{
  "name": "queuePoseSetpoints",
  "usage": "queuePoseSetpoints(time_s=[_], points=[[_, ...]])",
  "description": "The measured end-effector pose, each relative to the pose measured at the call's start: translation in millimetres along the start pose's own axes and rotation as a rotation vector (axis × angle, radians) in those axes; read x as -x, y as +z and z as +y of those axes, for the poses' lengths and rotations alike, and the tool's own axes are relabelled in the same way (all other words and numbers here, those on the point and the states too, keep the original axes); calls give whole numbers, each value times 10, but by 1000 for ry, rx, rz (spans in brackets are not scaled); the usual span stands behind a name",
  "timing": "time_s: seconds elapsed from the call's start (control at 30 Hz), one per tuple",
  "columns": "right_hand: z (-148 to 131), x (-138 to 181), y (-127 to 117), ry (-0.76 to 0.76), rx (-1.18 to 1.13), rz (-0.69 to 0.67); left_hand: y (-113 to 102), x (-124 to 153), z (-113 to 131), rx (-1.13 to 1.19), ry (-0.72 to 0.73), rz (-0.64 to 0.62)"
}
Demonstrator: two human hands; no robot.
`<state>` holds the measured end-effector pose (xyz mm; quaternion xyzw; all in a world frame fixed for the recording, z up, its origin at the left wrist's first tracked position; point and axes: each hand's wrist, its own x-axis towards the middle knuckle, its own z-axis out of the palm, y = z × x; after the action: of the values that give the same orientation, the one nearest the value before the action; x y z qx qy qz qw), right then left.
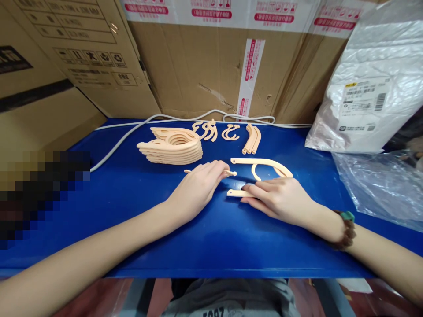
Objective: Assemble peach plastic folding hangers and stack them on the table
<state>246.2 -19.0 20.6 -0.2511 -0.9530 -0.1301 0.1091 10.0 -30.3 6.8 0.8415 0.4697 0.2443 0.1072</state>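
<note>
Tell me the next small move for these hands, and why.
Probably bring the thin piece in the left hand toward the strip in the right hand: the strip's holed end juts out uncovered, near the thin piece's bare tip.

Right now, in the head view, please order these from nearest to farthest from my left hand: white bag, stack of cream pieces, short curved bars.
From your left hand:
1. Stack of cream pieces: just beyond, toward the left.
2. Short curved bars: farther back, on the right.
3. White bag: at the far right.
</note>
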Motion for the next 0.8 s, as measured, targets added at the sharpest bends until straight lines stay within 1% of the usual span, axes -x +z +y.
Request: queuePoseSetpoints(time_s=[0.1, 0.17, 0.37, 0.47, 0.57, 0.73, 0.8], points=[[4, 1, 10, 7, 12, 15, 25, 3, -35, -82, 47, -44], [19, 6, 22, 16, 7, 9, 38, 6, -54, -149, 83, -46], [50, 12, 56, 36, 21, -14, 33, 15, -71, -285, 232, 52], [49, 4, 61, 35, 19, -27, 28, 18, -70, -315, 275, 46], [45, -3, 65, 34, 11, -28, 34, 10, -66, -274, 261, -3], [44, -5, 71, 34, 10, -30, 48, -16, -72, -53, 170, -98], [45, -5, 70, 34, 10, -25, 50, -21, -76, 1, 145, -115]])
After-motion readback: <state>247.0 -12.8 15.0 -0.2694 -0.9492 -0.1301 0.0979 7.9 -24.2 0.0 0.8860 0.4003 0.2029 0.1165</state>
